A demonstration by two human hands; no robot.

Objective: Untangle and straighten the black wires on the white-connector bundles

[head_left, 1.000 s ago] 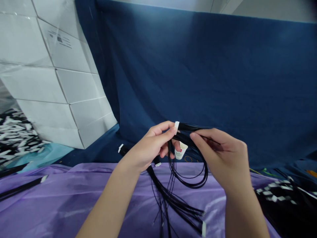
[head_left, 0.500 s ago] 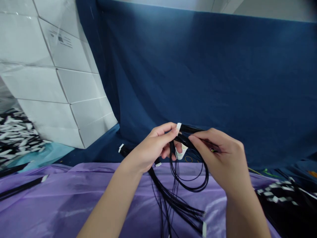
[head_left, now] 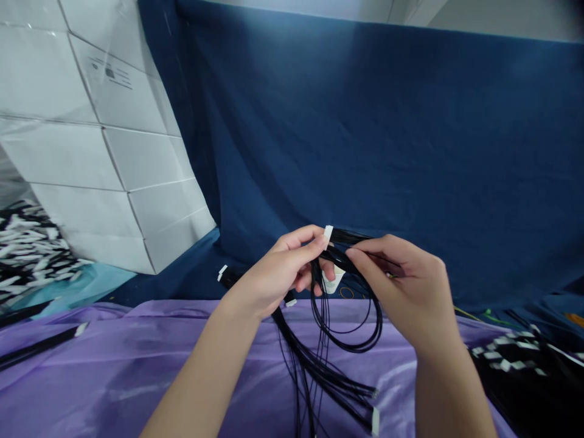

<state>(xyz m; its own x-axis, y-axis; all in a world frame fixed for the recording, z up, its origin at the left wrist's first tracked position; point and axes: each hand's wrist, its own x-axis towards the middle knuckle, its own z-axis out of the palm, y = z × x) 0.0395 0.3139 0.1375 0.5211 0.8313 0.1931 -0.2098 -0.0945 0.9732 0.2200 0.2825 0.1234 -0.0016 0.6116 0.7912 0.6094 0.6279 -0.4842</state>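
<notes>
A looped bundle of thin black cables hangs between my two hands. My left hand is closed on its end, thumb and forefinger pinching beside a white connector. With its thumb and fingers, my right hand pinches the black strands just right of that connector; some fingertips are hidden. More black wires run below my left hand down to the purple cloth, ending in a white connector at the lower right. Another black end with a white tip pokes out left of my left wrist.
Purple cloth covers the surface. White boxes stand stacked at left, beside a heap of white-tipped black cables. Another pile of cables lies at right. A blue curtain hangs behind; a small white cup stands beyond my hands.
Almost nothing differs. Both hands keep their hold on the cable bundle, and the whole view has shifted very slightly.
</notes>
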